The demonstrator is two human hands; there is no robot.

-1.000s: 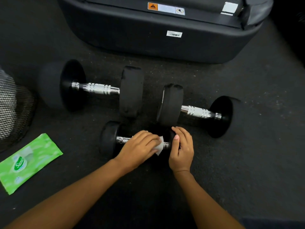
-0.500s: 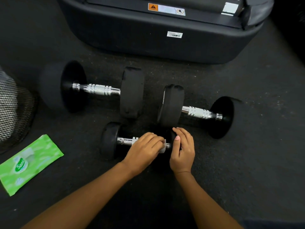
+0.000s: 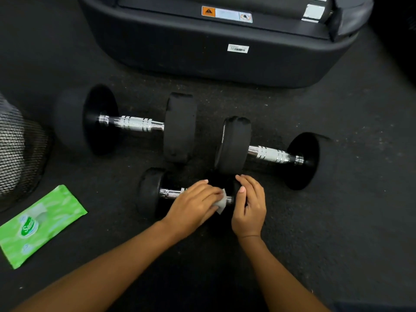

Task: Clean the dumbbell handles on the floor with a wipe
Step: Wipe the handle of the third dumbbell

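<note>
The left hand (image 3: pixel 193 203) grips a white wipe (image 3: pixel 221 202) against the handle (image 3: pixel 171 192) of the small dumbbell (image 3: pixel 149 192). The right hand (image 3: pixel 248 207) clasps its right-end weight, likely to stop it rolling on the floor (image 3: pixel 337 221). To the left lie a green wipes packet (image 3: pixel 42 224) and a mesh bin (image 3: pixel 18 149), contents unseen.

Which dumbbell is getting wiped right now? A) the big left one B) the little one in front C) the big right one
B: the left hand holds the wipe on the handle of the small dumbbell, whose end the right hand grips.
</note>
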